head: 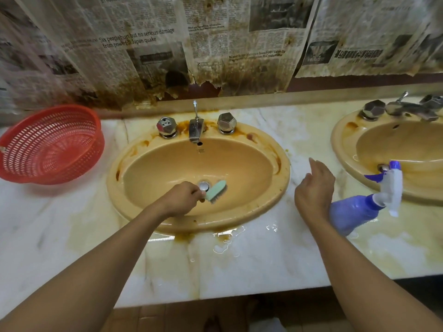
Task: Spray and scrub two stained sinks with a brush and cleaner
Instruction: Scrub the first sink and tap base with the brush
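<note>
Stained newspaper sheets covered the far wall, browned and torn along their lower edge above a pale marble counter blotched yellow, with a small puddle at the near rim of the middle basin. Two tan oval sinks were set into the counter: the left sink central in view, the right sink cut off by the right edge. Rust-brown marks ringed the left sink's rim, heaviest around the chrome faucet and its two faceted knobs. Left hand was inside the left sink, fingers curled tight around the handle of a mint-green scrub brush, bristles facing down against the bowl just beside the metal drain. Right hand hovered over the counter between the two sinks, fingers spread loosely and holding nothing. Blue spray bottle stood just right of that hand, leaning, white-and-blue nozzle pointing toward the right sink; whether the wrist touched the bottle could not be told. Red plastic colander sat tilted on the counter at far left, well apart from the left sink.
</note>
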`<state>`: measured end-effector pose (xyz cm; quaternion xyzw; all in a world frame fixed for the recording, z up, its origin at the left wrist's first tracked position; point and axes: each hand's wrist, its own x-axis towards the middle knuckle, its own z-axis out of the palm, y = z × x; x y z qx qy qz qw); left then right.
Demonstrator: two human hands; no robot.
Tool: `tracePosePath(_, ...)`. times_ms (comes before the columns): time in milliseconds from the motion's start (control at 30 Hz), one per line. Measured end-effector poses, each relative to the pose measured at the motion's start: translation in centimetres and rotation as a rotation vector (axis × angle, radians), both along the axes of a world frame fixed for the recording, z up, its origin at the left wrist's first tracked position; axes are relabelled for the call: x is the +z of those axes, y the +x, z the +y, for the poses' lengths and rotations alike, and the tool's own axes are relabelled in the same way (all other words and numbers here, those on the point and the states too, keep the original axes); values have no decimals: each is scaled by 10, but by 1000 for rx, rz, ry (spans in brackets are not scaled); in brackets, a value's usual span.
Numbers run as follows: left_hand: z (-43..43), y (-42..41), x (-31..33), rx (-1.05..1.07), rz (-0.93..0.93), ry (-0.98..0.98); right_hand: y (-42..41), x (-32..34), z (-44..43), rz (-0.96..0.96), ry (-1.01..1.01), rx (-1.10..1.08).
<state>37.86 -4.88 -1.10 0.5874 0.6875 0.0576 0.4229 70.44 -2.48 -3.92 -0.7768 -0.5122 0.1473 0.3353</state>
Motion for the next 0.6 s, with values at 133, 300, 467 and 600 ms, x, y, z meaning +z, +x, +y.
tracePosePath(133, 12, 11, -15, -219, 137, -8, 9, -33, 5, -161, -270, 124)
tracePosePath(300, 33, 6, -29, -329, 265, -7, 7, -54, -6, -409, -396, 257)
tracePosePath(467, 47, -11, -47, -482, 434, -157, 4, -67, -8, -488, -318, 222)
tracePosePath(600, 52, -28, -47, -597, 512, -224, 4, -69, -7, -505, -309, 205)
